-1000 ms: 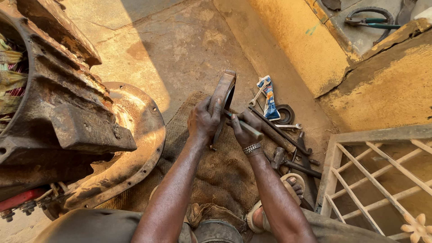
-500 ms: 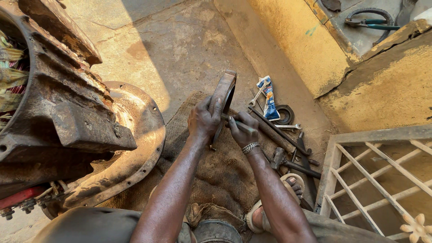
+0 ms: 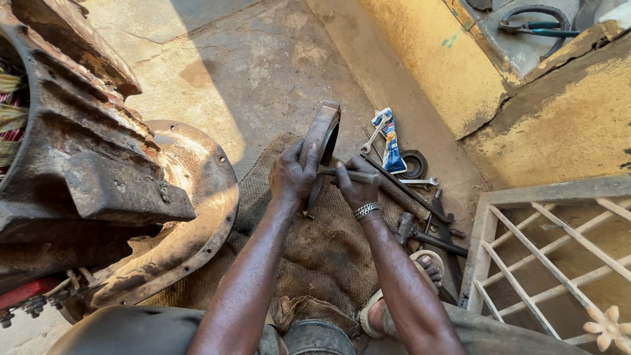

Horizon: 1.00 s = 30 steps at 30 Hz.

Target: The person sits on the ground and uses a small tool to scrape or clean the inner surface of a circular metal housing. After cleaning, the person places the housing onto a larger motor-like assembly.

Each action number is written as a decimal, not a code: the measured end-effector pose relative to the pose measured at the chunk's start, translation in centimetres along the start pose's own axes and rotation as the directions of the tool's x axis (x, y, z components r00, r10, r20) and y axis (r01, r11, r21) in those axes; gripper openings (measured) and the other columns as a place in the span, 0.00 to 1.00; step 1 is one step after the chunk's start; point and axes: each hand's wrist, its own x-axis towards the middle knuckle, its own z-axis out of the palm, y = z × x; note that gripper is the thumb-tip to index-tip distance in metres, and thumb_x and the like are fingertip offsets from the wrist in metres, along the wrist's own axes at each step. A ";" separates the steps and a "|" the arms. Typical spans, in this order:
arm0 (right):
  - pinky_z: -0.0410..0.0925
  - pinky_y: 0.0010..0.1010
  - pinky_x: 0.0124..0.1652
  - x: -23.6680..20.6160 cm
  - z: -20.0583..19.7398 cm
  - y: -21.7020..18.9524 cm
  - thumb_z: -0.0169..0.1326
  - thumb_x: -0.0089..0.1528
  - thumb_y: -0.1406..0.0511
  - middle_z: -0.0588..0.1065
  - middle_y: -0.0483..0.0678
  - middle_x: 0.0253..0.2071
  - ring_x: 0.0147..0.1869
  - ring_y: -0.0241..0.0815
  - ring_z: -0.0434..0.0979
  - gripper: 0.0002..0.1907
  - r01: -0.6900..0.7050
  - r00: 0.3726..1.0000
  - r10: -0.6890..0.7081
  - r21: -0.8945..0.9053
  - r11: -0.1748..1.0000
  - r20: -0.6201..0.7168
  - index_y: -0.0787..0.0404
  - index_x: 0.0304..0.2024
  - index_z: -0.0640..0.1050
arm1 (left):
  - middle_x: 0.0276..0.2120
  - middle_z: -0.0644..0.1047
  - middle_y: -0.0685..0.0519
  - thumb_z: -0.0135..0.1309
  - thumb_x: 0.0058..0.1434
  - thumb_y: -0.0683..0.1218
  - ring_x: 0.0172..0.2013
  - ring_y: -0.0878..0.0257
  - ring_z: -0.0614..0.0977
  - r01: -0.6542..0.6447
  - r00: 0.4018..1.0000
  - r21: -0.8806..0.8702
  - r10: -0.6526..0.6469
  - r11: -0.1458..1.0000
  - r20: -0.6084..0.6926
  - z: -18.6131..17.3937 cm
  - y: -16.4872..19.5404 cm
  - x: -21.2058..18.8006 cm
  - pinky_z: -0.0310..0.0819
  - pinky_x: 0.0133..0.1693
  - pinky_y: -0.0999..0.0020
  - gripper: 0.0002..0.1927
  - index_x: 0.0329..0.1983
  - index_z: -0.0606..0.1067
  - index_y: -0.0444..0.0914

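A rusty round metal cover [image 3: 324, 135] stands on edge on a piece of burlap sacking [image 3: 322, 243]. My left hand [image 3: 294, 174] grips its rim from the left and holds it upright. My right hand [image 3: 355, 187], with a metal bracelet at the wrist, is closed around a short metal rod [image 3: 355, 175] that points left against the cover's inner face.
A large rusty motor housing [image 3: 72, 158] and its round end plate [image 3: 197, 197] fill the left. Spanners [image 3: 373, 137], a hammer [image 3: 427, 240], a blue-and-white tube [image 3: 392, 141] and a black ring [image 3: 415, 163] lie right of the sacking. A white metal grille [image 3: 559, 250] leans at the right. My sandalled foot [image 3: 420, 276] rests beside the tools.
My right hand with the rod has shifted slightly against the cover. My left hand keeps its grip and the cover stays upright in place.
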 end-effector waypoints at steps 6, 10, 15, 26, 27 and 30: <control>0.79 0.25 0.25 0.7 0.2 -0.3 0.57 0.66 0.68 0.81 0.54 0.28 0.30 0.42 0.87 0.10 -0.151 0.987 0.155 -0.080 0.985 0.050 0.62 0.29 0.77 | 0.26 0.81 0.52 0.40 0.68 0.70 0.27 0.61 0.83 -0.024 0.998 0.010 0.024 1.000 -0.052 0.0 -0.3 -0.1 0.79 0.29 0.57 0.31 0.50 0.80 0.43; 0.74 0.29 0.23 1.1 0.5 -0.3 0.60 0.64 0.68 0.80 0.54 0.25 0.26 0.42 0.82 0.11 0.158 0.987 -0.156 -0.238 0.958 0.027 0.64 0.27 0.78 | 0.28 0.81 0.52 0.41 0.68 0.69 0.26 0.63 0.84 -0.029 0.999 -0.003 0.029 1.000 -0.032 -0.3 -0.1 -0.4 0.80 0.27 0.58 0.30 0.51 0.79 0.42; 0.76 0.27 0.23 1.2 0.7 0.1 0.58 0.67 0.64 0.81 0.49 0.26 0.27 0.34 0.83 0.13 0.064 0.998 -0.063 -0.089 0.994 0.016 0.60 0.28 0.78 | 0.25 0.81 0.52 0.41 0.68 0.69 0.25 0.62 0.83 0.022 0.999 0.001 -0.022 1.000 -0.025 -0.8 0.1 -0.6 0.78 0.27 0.57 0.29 0.49 0.80 0.44; 0.75 0.30 0.22 1.2 0.3 0.0 0.59 0.65 0.65 0.81 0.54 0.25 0.25 0.41 0.83 0.12 -0.070 0.994 0.085 -0.189 0.980 0.073 0.62 0.27 0.78 | 0.26 0.80 0.54 0.43 0.69 0.67 0.26 0.64 0.82 -0.075 0.995 -0.051 0.071 0.996 -0.071 -0.9 0.2 -1.3 0.78 0.28 0.60 0.29 0.49 0.80 0.42; 0.77 0.29 0.22 1.1 0.3 0.0 0.57 0.66 0.65 0.80 0.53 0.25 0.27 0.40 0.85 0.12 -0.139 0.990 0.140 -0.040 0.989 0.031 0.62 0.28 0.77 | 0.25 0.79 0.54 0.43 0.68 0.67 0.26 0.64 0.81 -0.043 0.997 -0.039 0.040 0.998 -0.059 -0.9 0.2 -1.3 0.77 0.27 0.60 0.28 0.49 0.80 0.43; 0.76 0.31 0.24 0.8 0.5 0.3 0.61 0.63 0.66 0.79 0.56 0.24 0.27 0.46 0.84 0.11 0.071 0.997 -0.069 -0.207 0.976 0.019 0.65 0.28 0.78 | 0.23 0.79 0.55 0.43 0.68 0.68 0.24 0.65 0.81 0.017 0.999 -0.047 -0.019 0.999 -0.036 -0.9 0.1 -1.3 0.77 0.27 0.61 0.28 0.46 0.80 0.43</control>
